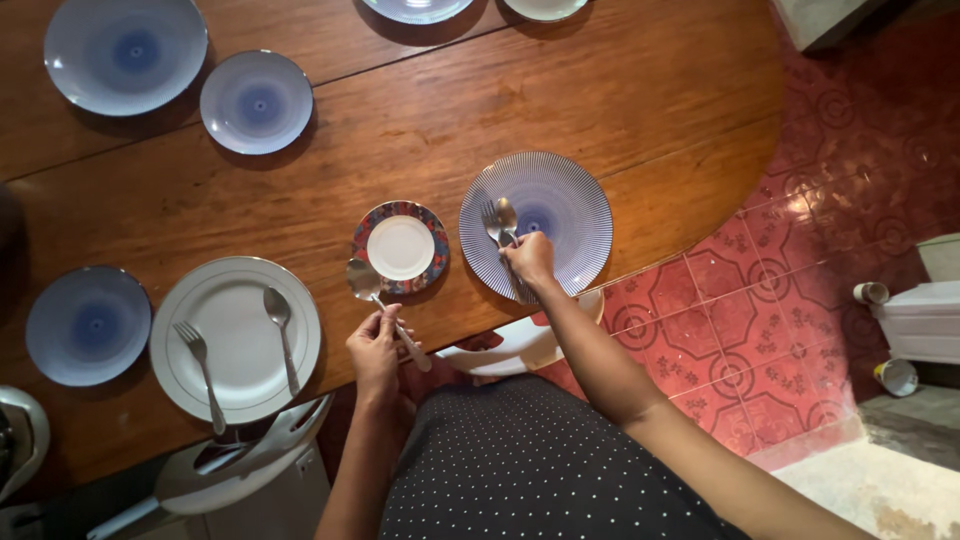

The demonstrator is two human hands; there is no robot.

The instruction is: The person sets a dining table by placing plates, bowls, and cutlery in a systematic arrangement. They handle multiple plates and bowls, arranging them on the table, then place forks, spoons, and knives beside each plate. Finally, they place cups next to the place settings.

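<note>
Your right hand [530,258] clamps a fork and spoon [500,222] over the striped blue plate [570,200]. Your left hand [375,345] pinches a large spoon [364,280] beside the small patterned saucer [432,240].

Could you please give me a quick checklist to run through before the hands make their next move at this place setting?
1. Right hand has a firm hold on the fork and spoon: ok, both handles are in its grip.
2. Fork and spoon are over the striped blue plate: ok; whether they rest on it, cannot tell.
3. Left hand holds the large spoon securely: ok, fingers on the handle.
4. Large spoon's bowl is apart from the small patterned saucer: cannot tell, it sits right at the rim.
5. Striped blue plate is fully on the table: ok, though near the edge.
</note>
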